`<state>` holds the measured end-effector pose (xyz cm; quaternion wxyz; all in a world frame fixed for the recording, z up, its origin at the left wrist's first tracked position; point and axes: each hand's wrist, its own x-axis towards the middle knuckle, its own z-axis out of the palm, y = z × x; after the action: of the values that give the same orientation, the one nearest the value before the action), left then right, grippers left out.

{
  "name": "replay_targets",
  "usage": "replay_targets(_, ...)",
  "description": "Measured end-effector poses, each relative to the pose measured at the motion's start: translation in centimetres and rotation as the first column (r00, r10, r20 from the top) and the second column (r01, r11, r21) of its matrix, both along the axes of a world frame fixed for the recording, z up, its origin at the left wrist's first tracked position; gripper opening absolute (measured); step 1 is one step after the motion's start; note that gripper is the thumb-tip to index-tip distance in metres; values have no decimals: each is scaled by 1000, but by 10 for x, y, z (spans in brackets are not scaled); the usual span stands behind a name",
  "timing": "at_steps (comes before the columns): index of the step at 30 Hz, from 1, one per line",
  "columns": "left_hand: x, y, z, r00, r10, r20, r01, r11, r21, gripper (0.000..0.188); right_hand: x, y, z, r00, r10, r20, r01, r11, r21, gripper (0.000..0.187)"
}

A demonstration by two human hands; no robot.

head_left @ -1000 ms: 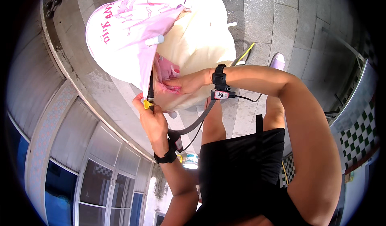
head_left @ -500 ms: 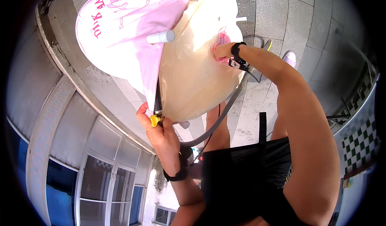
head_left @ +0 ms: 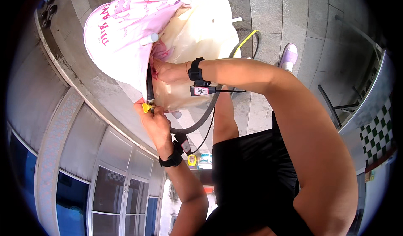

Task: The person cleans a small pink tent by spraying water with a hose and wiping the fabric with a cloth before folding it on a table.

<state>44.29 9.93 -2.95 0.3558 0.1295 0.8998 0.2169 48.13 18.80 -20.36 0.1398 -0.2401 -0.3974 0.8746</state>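
Observation:
A large rounded cream-coloured thing (head_left: 205,30) with short white pegs stands in front of me, its left side under a pink printed cover (head_left: 126,30). My right hand (head_left: 171,71) is closed on a pink cloth (head_left: 161,50), pressed to the cream surface beside the cover's edge. Below it, my left hand (head_left: 154,125) is wrapped round a fitting with a yellow valve handle (head_left: 146,107) on a hose. A black tube (head_left: 150,85) runs up from that fitting along the cover's edge. The left fingertips lie near the cover's lower corner.
A grey hose (head_left: 200,120) curves from my left hand past my right forearm, and a yellow-striped length (head_left: 248,36) loops over the paving (head_left: 266,9). Dark slippers (head_left: 49,10) lie at the far left. A white tub (head_left: 205,160) stands beside my leg.
My right hand has moved left across the cream surface with the pink cloth, up to the cover's edge. My left hand still grips the valve fitting. The yellow-striped hose loop shows more.

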Motion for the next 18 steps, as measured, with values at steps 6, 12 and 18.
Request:
replay_targets(6, 11, 21, 9, 981, 178, 78, -177, 984, -20, 36, 13, 28, -5, 971, 223, 86, -217, 974, -70, 25)
replay_targets(12, -2, 3, 1, 989, 104, 103, -110, 992, 53, 32, 58, 4, 86, 996, -17, 93, 82, 638, -766, 29)
replay_targets(18, -3, -13, 2, 999, -40, 22, 38, 997, 73, 31, 35, 46, 47, 776, -566, 279, 535, 354, -767, 38)
